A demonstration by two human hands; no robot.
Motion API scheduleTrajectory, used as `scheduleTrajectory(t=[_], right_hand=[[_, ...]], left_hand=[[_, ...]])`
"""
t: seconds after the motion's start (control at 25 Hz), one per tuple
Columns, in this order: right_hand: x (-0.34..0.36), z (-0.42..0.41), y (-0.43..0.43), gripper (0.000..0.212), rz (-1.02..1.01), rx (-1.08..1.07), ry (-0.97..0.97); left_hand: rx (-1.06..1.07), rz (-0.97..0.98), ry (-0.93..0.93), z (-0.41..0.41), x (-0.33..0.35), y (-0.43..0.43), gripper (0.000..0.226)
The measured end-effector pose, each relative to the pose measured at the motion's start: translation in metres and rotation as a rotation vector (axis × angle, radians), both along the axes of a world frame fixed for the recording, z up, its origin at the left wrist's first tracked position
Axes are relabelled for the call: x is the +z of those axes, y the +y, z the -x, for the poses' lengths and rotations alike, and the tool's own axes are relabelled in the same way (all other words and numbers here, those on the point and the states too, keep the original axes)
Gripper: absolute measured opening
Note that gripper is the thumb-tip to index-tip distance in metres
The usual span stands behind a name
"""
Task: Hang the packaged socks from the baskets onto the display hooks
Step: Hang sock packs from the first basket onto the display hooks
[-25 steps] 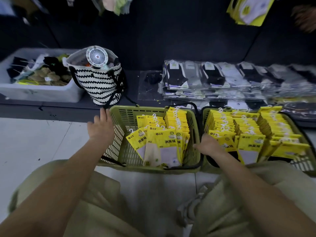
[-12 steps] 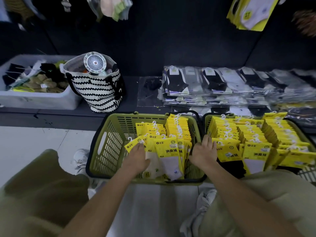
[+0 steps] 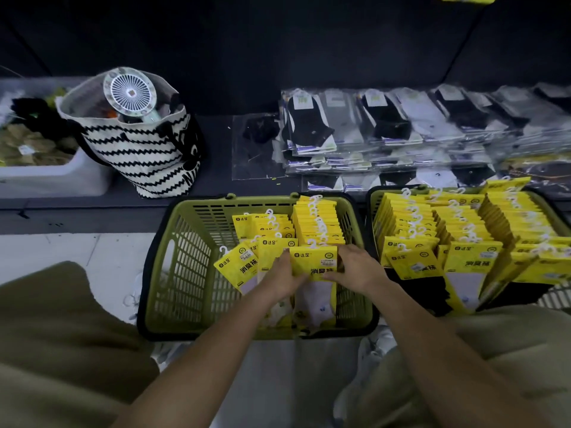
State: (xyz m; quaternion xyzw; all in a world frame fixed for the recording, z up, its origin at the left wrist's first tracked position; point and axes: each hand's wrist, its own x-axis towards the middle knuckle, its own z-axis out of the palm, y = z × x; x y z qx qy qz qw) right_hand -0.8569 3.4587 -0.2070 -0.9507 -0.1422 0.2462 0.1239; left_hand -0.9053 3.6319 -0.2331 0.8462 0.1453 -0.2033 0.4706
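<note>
– Hands?
– Left hand [image 3: 282, 278], right hand [image 3: 355, 270]: both pinching front yellow card-and-film sock packet [image 3: 313, 263] inside green plastic basket [image 3: 173, 273].
– Handling?
– Likely light, slippery, floppy; best held by stiff top card.

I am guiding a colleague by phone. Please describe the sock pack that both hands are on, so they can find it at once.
Find the green basket directly before the person, the left one of two. In its near right part, loose yellow packs lie fanned out. The sock pack is the frontmost, gripped between the left hand and the right hand; no other pack covers it.
</note>
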Motion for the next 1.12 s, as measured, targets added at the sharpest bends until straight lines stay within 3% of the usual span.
scheduleTrajectory(t=[0.28,0.44,0.64,0.88,1.12], right_hand=[[-0.009,0.000,0.009,0.064,-0.008,-0.162,0.028],[-0.012,0.004,0.012,0.078,0.010,-0.187,0.071],[-0.004,0.003,0.010,0.075,-0.231,-0.336,0.122],[0.021,0.006,0.033,0.058,-0.706,-0.490,0.105],[0.082,-0.024,0.072,0.051,-0.884,-0.448,-0.006]], left_hand=[[0.043,0.119,0.166,-0.009,-0.001,-0.010,0.062],[0.019,0.131,0.140,-0.010,-0.003,-0.008,0.055],[0.024,0.251,0.118,-0.008,0.006,0.003,0.047],[0.040,0.324,-0.027,-0.020,0.042,0.045,0.055],[0.255,0.412,-0.213,-0.036,0.093,0.076,0.054]])
